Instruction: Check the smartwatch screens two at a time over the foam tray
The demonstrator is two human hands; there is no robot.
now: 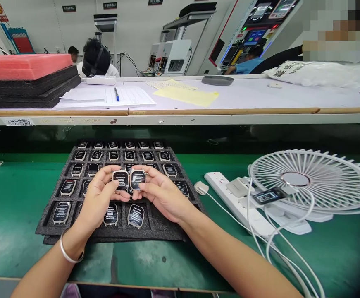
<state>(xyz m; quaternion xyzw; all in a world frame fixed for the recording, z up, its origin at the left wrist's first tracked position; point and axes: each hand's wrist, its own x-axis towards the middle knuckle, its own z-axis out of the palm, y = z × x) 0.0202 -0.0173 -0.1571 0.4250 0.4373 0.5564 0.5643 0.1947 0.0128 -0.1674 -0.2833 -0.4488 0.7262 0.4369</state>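
Note:
My left hand [101,192] pinches a smartwatch case [120,181] without a strap, its lit screen showing lines of white text. Close beside it, my right hand [161,192] grips a second smartwatch case [138,179] with similar text. Both are held upright above a black foam tray [83,234], screens facing me. Several more watch cases, such as one at the front left [61,212], sit in the tray's square compartments, most with text on their screens. My hands and forearms hide part of the middle and right of the tray.
Right of the tray lie a white plug [201,188], a power strip [220,182] and a white fan [316,178] with loose cables. A shelf [180,111] crosses behind, bearing foam sheets [27,66], papers [130,97] and a plastic bag [316,74]. Other people sit beyond it.

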